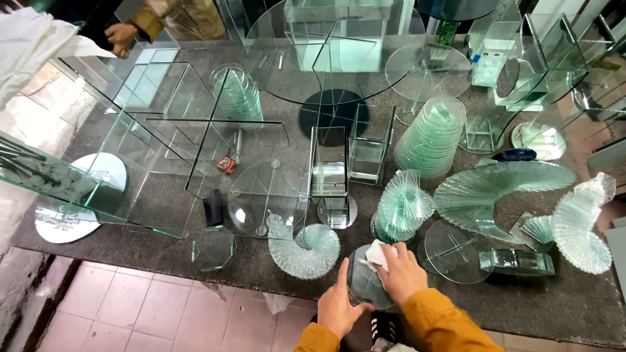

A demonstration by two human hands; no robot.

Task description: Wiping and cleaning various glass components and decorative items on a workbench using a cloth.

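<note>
A small round glass disc [362, 284] lies at the near edge of the grey table [163, 244]. My left hand [339, 303] rests on the disc's left rim with the index finger stretched out along it. My right hand [399, 272] presses a crumpled white cloth [375, 254] onto the top of the disc. Both sleeves are mustard yellow. A spiral fan of glass strips [305, 248] stands just left of the disc, and another round disc with a cross mark [456, 251] lies to its right.
Glass pieces crowd the table: stacked discs [430, 137], fanned spirals [502, 189], a big round glass tabletop [326, 58], large clear panes [130, 150], an octagonal piece [213, 249], a glass block [518, 262]. Another person's hand [120, 36] is at the far left. Tiled floor [150, 313] lies below.
</note>
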